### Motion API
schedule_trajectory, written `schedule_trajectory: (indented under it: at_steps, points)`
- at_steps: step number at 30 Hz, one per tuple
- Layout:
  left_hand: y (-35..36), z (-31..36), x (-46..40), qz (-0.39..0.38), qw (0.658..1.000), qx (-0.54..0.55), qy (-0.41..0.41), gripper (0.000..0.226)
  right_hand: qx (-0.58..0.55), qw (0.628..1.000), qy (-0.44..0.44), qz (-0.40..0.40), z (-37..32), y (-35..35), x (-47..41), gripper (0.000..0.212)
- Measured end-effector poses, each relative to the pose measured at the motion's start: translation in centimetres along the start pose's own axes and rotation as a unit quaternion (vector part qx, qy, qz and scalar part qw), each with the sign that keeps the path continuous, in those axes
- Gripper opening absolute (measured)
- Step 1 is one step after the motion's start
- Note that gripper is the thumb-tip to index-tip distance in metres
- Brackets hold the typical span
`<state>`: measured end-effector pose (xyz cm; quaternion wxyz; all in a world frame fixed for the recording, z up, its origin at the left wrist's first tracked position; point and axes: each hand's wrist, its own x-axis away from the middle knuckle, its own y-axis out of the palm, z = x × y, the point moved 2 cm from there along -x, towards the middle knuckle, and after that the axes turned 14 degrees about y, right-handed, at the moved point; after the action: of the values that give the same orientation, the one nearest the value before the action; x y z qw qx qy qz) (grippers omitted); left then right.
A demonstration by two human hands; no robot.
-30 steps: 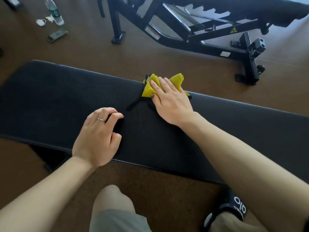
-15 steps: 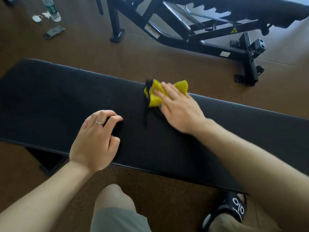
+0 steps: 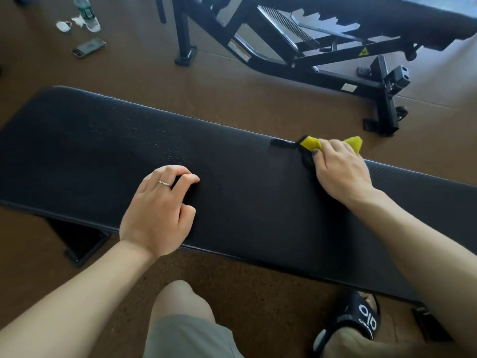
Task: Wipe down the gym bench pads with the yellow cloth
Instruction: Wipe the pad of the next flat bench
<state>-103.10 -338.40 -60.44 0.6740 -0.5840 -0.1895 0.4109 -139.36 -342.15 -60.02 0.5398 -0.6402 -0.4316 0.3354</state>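
A long black bench pad (image 3: 103,156) runs across the view from left to right. The yellow cloth (image 3: 311,142), with a black edge and strap, lies bunched at the pad's far edge on the right. My right hand (image 3: 340,169) presses down on the cloth with its fingers curled over it, hiding most of it. My left hand (image 3: 157,210) rests on the pad near its front edge, fingers bent, a ring on one finger, holding nothing.
A second black adjustable bench (image 3: 296,47) stands behind on the brown floor. A water bottle (image 3: 86,12), a phone (image 3: 89,47) and a small white item (image 3: 64,25) lie at the far left. My knee (image 3: 180,306) and a black slipper (image 3: 356,324) are below the pad.
My right hand has slid the yellow cloth to the right along the pad's far edge. My left hand has stayed in the same place on the pad.
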Motion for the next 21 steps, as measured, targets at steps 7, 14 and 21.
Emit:
schedule_trajectory:
  at_steps: [7, 14, 21]
  points:
    - [0.0, 0.1, -0.1, -0.005, 1.000, -0.013, 0.003, 0.046, -0.047, 0.993, -0.103, 0.019, -5.3, 2.2, 0.4, 0.046]
    - [0.1, 0.1, -0.1, 0.003, 1.000, -0.016, -0.001, 0.041, -0.057, 0.982, -0.177, -0.044, -4.5, 1.4, 10.8, 0.053]
    - [0.2, 0.1, 0.0, 0.016, 1.000, -0.014, 0.006, 0.042, 0.006, 0.939, -0.321, -0.123, -5.4, 1.0, 15.5, 0.054]
